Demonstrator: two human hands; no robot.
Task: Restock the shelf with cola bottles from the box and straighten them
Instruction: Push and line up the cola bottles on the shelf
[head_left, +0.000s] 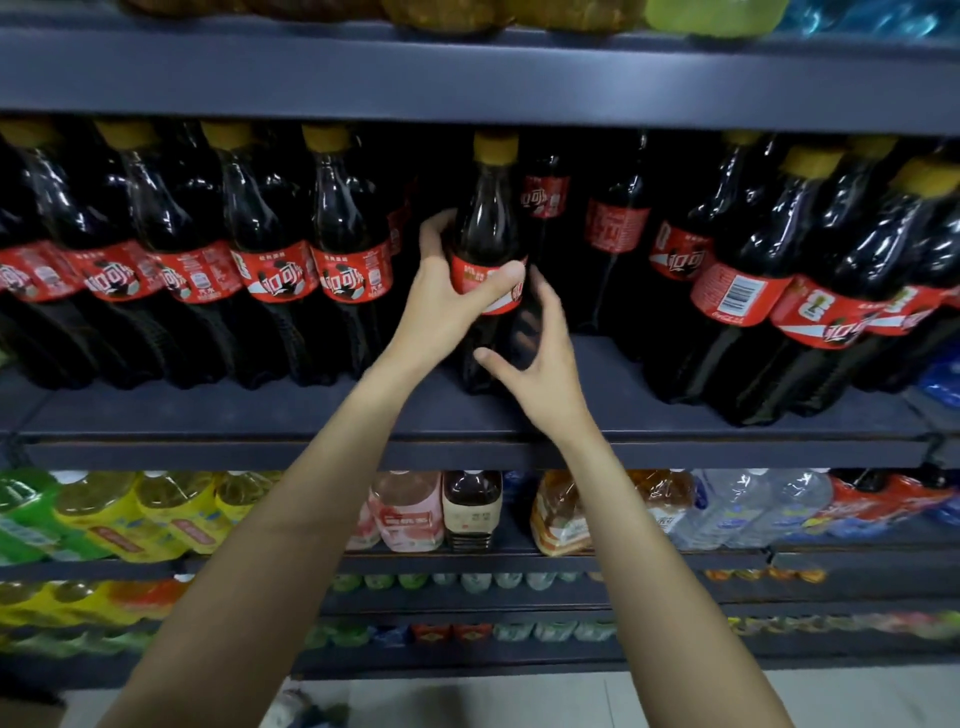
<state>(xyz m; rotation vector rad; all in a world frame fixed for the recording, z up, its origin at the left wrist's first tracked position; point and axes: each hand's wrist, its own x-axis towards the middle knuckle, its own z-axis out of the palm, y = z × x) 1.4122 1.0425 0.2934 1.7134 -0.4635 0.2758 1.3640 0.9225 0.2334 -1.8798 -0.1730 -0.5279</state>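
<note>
Cola bottle standing upright in the gap of the middle shelf, gripped at its red label by the left hand, thumb across the front and fingers curled behind. Right hand, fingers spread and loosely bent, sits against the bottle's lower body; whether it truly grips cannot be told. Flanking rows of cola stand to the left and a leaning group to the right; other drinks fill the tier below. Step in hand: seating and straightening 1 bottle. Next move likely calls for turning the label forward, releasing, then fetching another; the box is not visible.
</note>
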